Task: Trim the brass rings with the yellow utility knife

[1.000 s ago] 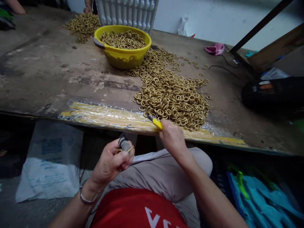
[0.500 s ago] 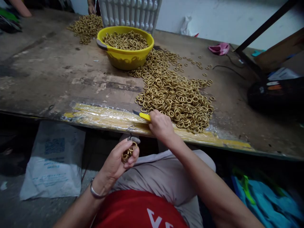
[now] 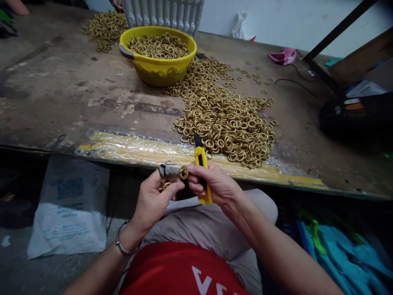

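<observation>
My left hand [image 3: 153,198] is closed round several brass rings, its taped forefinger stretched toward a single brass ring [image 3: 183,172]. My right hand [image 3: 215,184] grips a yellow utility knife [image 3: 202,174] held upright, and its fingertips pinch that same ring between the two hands. Both hands hover over my lap, just below the table's taped front edge [image 3: 138,151]. A large heap of brass rings [image 3: 224,119] lies on the table right beyond the knife.
A yellow basin [image 3: 158,65] full of rings stands further back, with another ring heap [image 3: 104,26] behind it at the left. A black bag [image 3: 356,114] sits at the right. A white sack [image 3: 69,205] lies on the floor left, blue bags [image 3: 337,262] lie right.
My right hand came back from the ring heap to my left hand, now with a ring, and the knife turned upright. The left hand rose a little.
</observation>
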Action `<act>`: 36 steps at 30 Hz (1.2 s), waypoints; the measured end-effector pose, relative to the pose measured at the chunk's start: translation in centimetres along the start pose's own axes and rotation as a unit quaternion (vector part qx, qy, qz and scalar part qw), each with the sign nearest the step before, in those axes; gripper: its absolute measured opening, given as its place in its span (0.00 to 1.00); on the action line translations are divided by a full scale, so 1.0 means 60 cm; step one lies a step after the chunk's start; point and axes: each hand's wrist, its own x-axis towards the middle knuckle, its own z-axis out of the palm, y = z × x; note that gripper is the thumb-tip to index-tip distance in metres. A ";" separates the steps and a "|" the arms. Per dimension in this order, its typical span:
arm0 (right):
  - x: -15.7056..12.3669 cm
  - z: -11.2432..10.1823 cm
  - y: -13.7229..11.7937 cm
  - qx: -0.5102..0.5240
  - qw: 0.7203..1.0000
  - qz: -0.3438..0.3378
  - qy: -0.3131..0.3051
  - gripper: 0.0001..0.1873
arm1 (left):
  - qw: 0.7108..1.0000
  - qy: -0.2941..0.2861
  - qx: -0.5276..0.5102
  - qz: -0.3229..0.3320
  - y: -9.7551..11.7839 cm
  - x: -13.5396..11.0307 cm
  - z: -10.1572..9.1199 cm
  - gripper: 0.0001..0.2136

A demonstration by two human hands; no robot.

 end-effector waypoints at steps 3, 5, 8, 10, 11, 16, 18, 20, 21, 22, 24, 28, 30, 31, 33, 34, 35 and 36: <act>-0.003 0.009 0.009 0.014 1.000 -0.006 -0.005 0.19 | 0.995 0.025 0.086 0.050 -0.004 -0.005 0.003 0.09; -0.005 0.013 0.013 0.013 1.000 -0.002 0.001 0.20 | 0.988 0.041 0.125 0.080 -0.006 -0.008 0.004 0.06; -0.008 0.015 0.017 0.013 1.000 -0.013 0.012 0.21 | 0.981 0.051 0.149 0.113 -0.007 -0.011 0.001 0.04; -0.010 0.015 0.020 0.003 1.000 -0.021 0.018 0.20 | 0.977 0.051 0.162 0.129 -0.007 -0.013 0.000 0.02; -0.010 0.014 0.021 -0.010 0.999 -0.027 0.022 0.19 | 0.976 0.047 0.168 0.131 -0.006 -0.014 -0.001 0.01; -0.017 0.005 0.021 -0.124 0.981 -0.123 0.087 0.15 | 0.993 -0.004 0.107 0.044 0.002 -0.011 0.001 0.09; -0.020 0.000 0.022 -0.156 0.974 -0.143 0.085 0.16 | 0.999 -0.027 0.046 -0.002 0.004 -0.008 0.002 0.10; -0.022 -0.004 0.023 -0.187 0.969 -0.143 0.069 0.15 | 0.998 -0.049 -0.021 -0.042 0.004 -0.004 0.004 0.11; -0.022 -0.005 0.024 -0.201 0.966 -0.146 0.064 0.14 | 0.995 -0.061 -0.055 -0.062 0.004 -0.002 0.004 0.11; -0.023 -0.006 0.025 -0.212 0.963 -0.152 0.063 0.13 | 0.990 -0.074 -0.087 -0.082 0.005 -0.001 0.005 0.11; -0.023 -0.006 0.027 -0.221 0.958 -0.171 0.060 0.12 | 0.978 -0.099 -0.139 -0.117 0.007 0.002 0.006 0.13; -0.027 -0.007 0.027 -0.280 0.936 -0.207 0.055 0.09 | 0.958 -0.123 -0.197 -0.168 0.014 0.006 0.007 0.14; -0.035 -0.010 0.027 -0.361 0.895 -0.250 0.077 0.08 | 0.954 -0.127 -0.206 -0.179 0.016 0.007 0.008 0.15; -0.040 -0.013 0.028 -0.415 0.864 -0.272 0.090 0.07 | 0.953 -0.127 -0.205 -0.181 0.016 0.007 0.008 0.15; -0.051 -0.019 0.030 -0.526 0.791 -0.293 0.107 0.09 | 0.959 -0.115 -0.194 -0.172 0.014 0.006 0.009 0.16; -0.056 -0.022 0.032 -0.576 0.757 -0.288 0.108 0.11 | 0.964 -0.107 -0.184 -0.160 0.013 0.005 0.010 0.16; -0.061 -0.025 0.033 -0.617 0.729 -0.276 0.107 0.13 | 0.970 -0.097 -0.170 -0.146 0.010 0.004 0.010 0.16; -0.065 -0.027 0.035 -0.649 0.707 -0.259 0.106 0.13 | 0.976 -0.087 -0.154 -0.129 0.008 0.003 0.010 0.16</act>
